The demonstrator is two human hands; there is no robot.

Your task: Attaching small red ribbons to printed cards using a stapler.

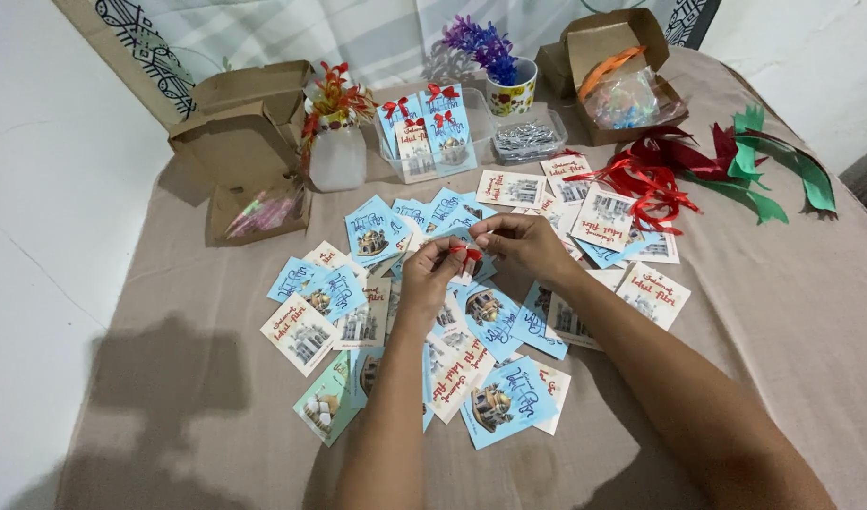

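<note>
My left hand (431,274) and my right hand (525,247) meet over the middle of the table, fingertips pinching a small red ribbon bow (469,253) between them. A small card is partly hidden behind the fingers. Under and around the hands lie several small blue and cream greeting cards (501,399) with building pictures, spread loosely on the beige tablecloth (206,359). At the back, a clear tray (480,113) holds cards with red bows (443,93) standing upright.
A pile of red ribbon (652,179) and green ribbon (773,170) lies at the right. Two open cardboard boxes (249,151) (615,66) sit left and back right. A white vase (337,151), a cup of purple flowers (509,90) and a clear tub of silver pieces (528,140) stand behind.
</note>
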